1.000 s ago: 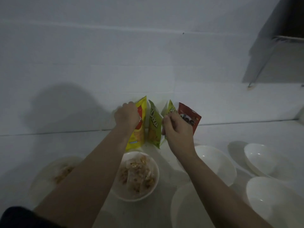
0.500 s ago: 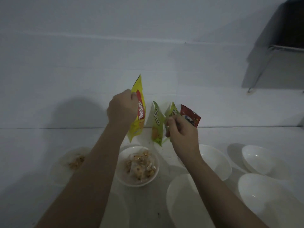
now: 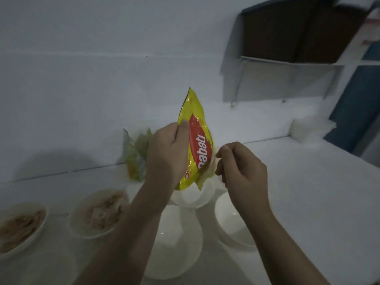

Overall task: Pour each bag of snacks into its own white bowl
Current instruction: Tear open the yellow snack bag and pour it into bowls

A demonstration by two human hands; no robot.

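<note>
- White tabletop (image 3: 298,192) against the wall.
- Two filled bowls (image 3: 98,212) at left.
- Empty white bowls (image 3: 176,243) at centre.
- Blurred snack bags (image 3: 135,157) by the wall.

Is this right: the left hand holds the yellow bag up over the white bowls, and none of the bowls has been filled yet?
Not quite. The left hand does grip the yellow bag above the empty white bowls, but the head view shows two bowls on the left already holding snacks. Only the nearer and right-hand bowls are still empty.
</note>
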